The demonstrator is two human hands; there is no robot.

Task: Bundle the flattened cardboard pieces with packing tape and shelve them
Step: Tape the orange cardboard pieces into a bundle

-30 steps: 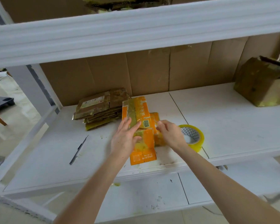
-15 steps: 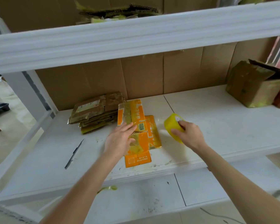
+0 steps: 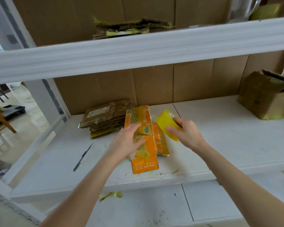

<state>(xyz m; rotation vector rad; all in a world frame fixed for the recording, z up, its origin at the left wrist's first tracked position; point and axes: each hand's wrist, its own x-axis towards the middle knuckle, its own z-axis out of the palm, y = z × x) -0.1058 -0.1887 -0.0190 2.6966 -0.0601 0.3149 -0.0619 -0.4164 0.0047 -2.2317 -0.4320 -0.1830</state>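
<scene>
Head view, left hand (image 3: 127, 142) flat on orange cardboard (image 3: 145, 164), right hand (image 3: 186, 133) gripping tape (image 3: 164, 120)

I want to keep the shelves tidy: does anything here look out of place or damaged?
Yes. A crumpled scrap of yellow-green tape lies loose on the lower shelf, and the brown box at the right has a torn, gaping top.

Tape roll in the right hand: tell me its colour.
Yellow; the tape roll shows best in the head view.
</scene>
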